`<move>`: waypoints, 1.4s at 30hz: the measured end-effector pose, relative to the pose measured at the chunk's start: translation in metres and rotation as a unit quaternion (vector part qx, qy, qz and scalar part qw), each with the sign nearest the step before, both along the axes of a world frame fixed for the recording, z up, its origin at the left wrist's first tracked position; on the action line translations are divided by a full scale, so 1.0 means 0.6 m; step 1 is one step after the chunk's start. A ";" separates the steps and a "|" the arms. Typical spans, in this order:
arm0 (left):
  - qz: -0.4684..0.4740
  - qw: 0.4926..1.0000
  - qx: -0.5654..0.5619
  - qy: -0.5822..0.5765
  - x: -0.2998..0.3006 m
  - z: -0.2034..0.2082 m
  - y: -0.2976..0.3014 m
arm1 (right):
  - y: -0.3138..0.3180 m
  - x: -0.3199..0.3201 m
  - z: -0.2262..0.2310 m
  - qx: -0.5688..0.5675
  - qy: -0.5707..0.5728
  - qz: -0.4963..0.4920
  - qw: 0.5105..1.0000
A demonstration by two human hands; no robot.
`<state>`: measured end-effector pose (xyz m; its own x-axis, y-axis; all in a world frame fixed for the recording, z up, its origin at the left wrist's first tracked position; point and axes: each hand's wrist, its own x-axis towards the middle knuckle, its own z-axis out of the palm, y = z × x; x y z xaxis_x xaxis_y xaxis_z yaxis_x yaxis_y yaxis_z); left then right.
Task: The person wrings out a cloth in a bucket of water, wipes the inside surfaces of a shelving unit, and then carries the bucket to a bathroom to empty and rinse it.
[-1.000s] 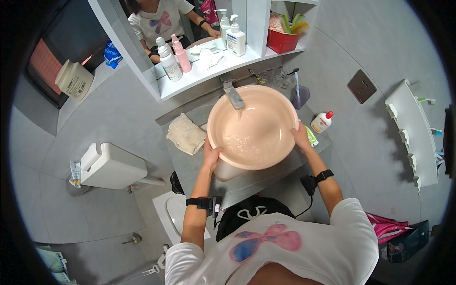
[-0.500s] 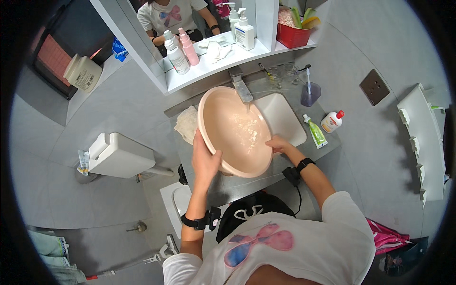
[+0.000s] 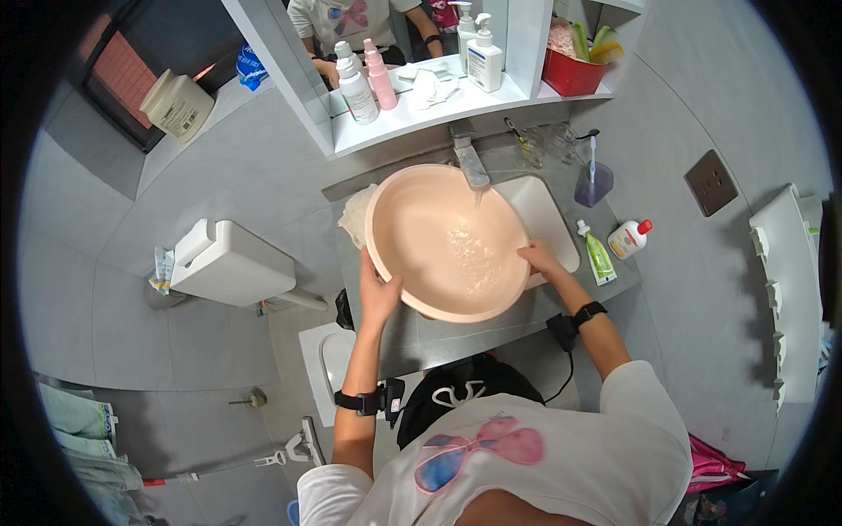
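At the lower edge, the person's white T-shirt (image 3: 553, 447) is cut off by the frame. The left hand (image 3: 379, 289) grips the left rim of a peach plastic washbasin (image 3: 408, 232), its thumb showing and its other fingers mostly hidden behind the wall. The right hand (image 3: 539, 258) holds the opposite rim, fingers likewise partly concealed.

The washbasin is over the grey table (image 3: 408, 342), tilted under the faucet (image 3: 472, 167), and covers much of the white sink (image 3: 548, 219); whether it rests on anything cannot be told. Rippling water shines inside it.

A beige cloth (image 3: 353, 216) peeks out at the left, largely covered. To the right lie a green toothpaste tube (image 3: 598, 254) and a red-capped white bottle (image 3: 628, 239). Farther back, clear glasses (image 3: 548, 145) are hard to make out, and the mirror (image 3: 412, 31) is cut off above.
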<state>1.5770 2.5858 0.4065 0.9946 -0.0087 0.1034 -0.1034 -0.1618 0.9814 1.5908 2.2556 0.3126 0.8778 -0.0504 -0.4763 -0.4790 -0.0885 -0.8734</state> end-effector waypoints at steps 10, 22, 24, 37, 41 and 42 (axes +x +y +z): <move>-0.108 0.927 -0.242 0.265 0.051 -0.063 -0.058 | -0.078 -0.074 0.203 -0.013 -0.158 -0.174 0.972; -0.097 0.938 -0.212 0.258 0.045 -0.073 -0.069 | -0.120 -0.091 0.192 -0.087 -0.057 -0.060 0.993; -0.032 0.956 -0.206 0.209 0.035 -0.064 -0.056 | -0.124 -0.071 0.175 -0.091 -0.017 0.005 0.996; 0.058 0.961 -0.182 0.198 -0.013 -0.050 -0.026 | 0.015 0.254 0.266 -0.503 -0.373 0.336 0.704; 0.057 0.964 -0.172 0.193 -0.026 -0.054 -0.019 | 0.048 0.253 0.273 -0.509 -0.306 0.346 0.727; 0.061 0.967 -0.164 0.184 -0.026 -0.054 -0.022 | 0.043 0.246 0.264 -0.538 -0.309 0.356 0.699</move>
<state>1.5612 2.5724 0.3743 0.9565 0.0838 -0.2794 0.2620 0.1749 0.9491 1.7382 2.2814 0.4713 0.8837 0.4677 -0.0176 0.4611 -0.8764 -0.1387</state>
